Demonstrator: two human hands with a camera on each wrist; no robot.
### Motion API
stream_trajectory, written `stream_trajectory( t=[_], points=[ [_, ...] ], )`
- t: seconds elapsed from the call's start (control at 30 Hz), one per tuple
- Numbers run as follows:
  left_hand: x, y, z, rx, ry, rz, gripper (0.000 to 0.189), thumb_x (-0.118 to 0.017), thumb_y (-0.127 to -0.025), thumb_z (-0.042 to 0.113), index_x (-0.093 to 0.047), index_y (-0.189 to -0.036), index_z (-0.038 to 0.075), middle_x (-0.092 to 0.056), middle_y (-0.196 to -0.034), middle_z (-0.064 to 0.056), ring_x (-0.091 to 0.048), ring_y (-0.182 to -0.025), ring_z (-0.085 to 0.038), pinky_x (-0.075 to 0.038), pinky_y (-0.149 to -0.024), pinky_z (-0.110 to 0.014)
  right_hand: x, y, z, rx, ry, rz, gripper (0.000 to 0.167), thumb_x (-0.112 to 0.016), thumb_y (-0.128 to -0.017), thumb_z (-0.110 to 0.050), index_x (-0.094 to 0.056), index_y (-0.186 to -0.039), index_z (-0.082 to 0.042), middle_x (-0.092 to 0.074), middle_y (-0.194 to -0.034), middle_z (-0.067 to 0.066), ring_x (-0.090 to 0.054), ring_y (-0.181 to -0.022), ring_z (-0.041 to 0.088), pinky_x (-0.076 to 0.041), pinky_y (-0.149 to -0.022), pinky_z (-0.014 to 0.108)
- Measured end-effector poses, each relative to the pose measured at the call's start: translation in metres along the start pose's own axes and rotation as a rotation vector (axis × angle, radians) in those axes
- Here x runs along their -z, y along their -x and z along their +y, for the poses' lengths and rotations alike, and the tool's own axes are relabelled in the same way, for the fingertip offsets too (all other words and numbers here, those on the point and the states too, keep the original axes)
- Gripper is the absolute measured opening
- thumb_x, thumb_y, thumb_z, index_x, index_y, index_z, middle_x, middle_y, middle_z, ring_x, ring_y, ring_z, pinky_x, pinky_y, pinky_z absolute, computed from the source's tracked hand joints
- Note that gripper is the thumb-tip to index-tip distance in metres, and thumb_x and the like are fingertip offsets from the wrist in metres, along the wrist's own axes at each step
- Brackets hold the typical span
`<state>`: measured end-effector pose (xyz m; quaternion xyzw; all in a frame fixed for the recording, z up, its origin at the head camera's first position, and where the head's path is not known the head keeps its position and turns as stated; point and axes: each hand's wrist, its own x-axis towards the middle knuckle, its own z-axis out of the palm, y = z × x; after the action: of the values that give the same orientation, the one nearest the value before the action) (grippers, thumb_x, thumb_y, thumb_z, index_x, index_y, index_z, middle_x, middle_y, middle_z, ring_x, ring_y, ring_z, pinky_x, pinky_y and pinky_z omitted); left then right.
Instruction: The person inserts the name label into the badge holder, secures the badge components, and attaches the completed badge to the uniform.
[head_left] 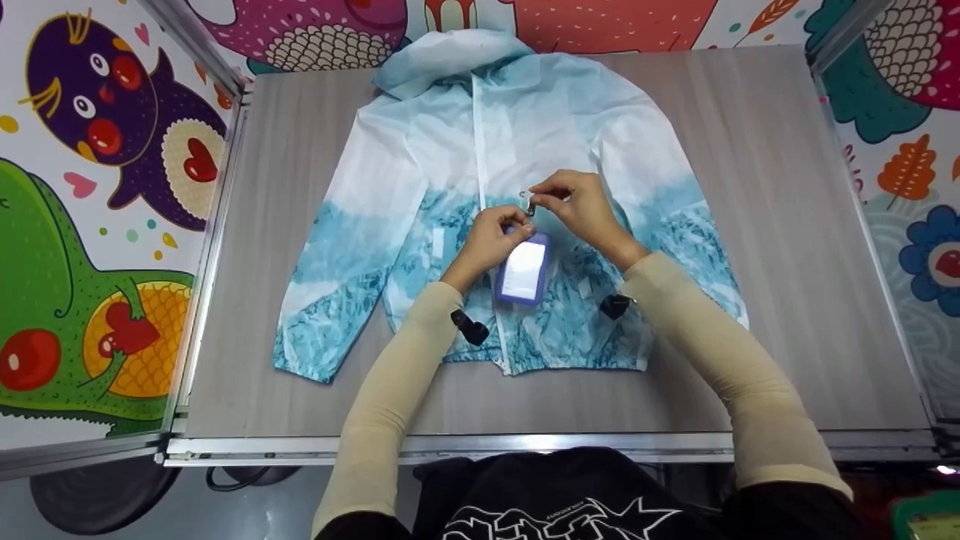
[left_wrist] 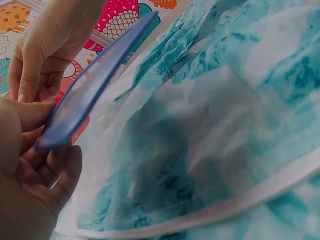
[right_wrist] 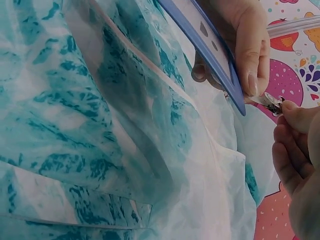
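Observation:
A purple-framed badge holder with a pale card hangs over the front of a blue and white hooded jacket. My left hand pinches the holder's top edge between thumb and fingers. Just above it, my right hand pinches a small metal badge clip that joins the holder by a short strap. In the left wrist view the badge holder is seen nearly edge-on, held clear of the fabric. Down the jacket's middle runs a white zipper, closed along its length.
The jacket lies spread on a wood-grain table, sleeves out to both sides and hood at the far edge. A metal rail borders the near side. Cartoon-printed panels stand around the table.

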<state>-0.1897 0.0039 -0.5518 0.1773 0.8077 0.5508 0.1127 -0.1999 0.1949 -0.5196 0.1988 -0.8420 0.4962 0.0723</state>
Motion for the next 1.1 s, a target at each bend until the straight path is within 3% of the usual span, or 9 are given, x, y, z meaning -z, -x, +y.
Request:
stream_trajectory(
  t=[0.23,0.37,0.6,0.8,0.9,1.1],
  points=[
    [0.002,-0.007,0.003,0.032,0.046,0.022,0.01,-0.067,-0.094,0.014,-0.068,-0.089,0.005,-0.074,-0.089,-0.011,-0.063,-0.075,-0.01,-0.048,-0.07,-0.022,-0.002,-0.004,0.002,-0.105,-0.1,0.037,0.02,-0.068,-0.093,-0.016,-0.075,-0.109,-0.005,-0.074,-0.101,0.014,-0.07,-0.085,0.016,-0.055,-0.079,0.017],
    [0.004,-0.009,0.004,0.048,0.055,0.027,0.011,-0.067,-0.094,0.018,-0.069,-0.09,0.007,-0.075,-0.092,-0.01,-0.065,-0.078,-0.011,-0.05,-0.071,-0.023,-0.003,-0.007,0.003,-0.172,-0.169,0.05,0.019,-0.066,-0.094,-0.011,-0.074,-0.11,-0.003,-0.073,-0.102,0.02,-0.069,-0.085,0.023,-0.054,-0.076,0.017],
    [0.0,0.002,0.0,0.112,0.067,0.049,0.014,-0.068,-0.094,0.023,-0.07,-0.096,0.008,-0.074,-0.095,-0.01,-0.068,-0.085,-0.016,-0.054,-0.077,-0.028,-0.003,0.001,-0.019,-0.242,-0.261,-0.005,0.019,-0.062,-0.096,-0.005,-0.068,-0.105,0.011,-0.07,-0.097,0.03,-0.067,-0.083,0.042,-0.058,-0.075,0.041],
    [-0.005,0.012,-0.003,0.13,0.05,0.035,0.017,-0.068,-0.094,0.025,-0.071,-0.097,0.008,-0.074,-0.095,-0.009,-0.067,-0.084,-0.015,-0.054,-0.076,-0.027,-0.003,0.013,-0.033,-0.295,-0.263,-0.014,0.02,-0.061,-0.096,-0.005,-0.067,-0.105,0.012,-0.071,-0.098,0.03,-0.069,-0.084,0.043,-0.058,-0.077,0.05],
    [-0.003,0.01,-0.002,0.119,0.06,0.048,0.017,-0.068,-0.094,0.024,-0.071,-0.097,0.008,-0.074,-0.095,-0.011,-0.067,-0.082,-0.014,-0.054,-0.074,-0.027,-0.005,0.01,-0.03,-0.312,-0.263,-0.008,0.022,-0.061,-0.097,-0.006,-0.066,-0.107,0.013,-0.071,-0.1,0.031,-0.07,-0.085,0.043,-0.057,-0.079,0.053],
    [0.004,-0.003,0.002,0.086,0.066,0.069,0.018,-0.069,-0.093,0.024,-0.072,-0.098,0.006,-0.075,-0.093,-0.012,-0.065,-0.078,-0.011,-0.053,-0.072,-0.025,-0.011,-0.005,-0.004,-0.321,-0.251,0.039,0.022,-0.061,-0.098,-0.008,-0.067,-0.108,0.01,-0.071,-0.1,0.03,-0.071,-0.085,0.041,-0.059,-0.076,0.045]
  ],
)
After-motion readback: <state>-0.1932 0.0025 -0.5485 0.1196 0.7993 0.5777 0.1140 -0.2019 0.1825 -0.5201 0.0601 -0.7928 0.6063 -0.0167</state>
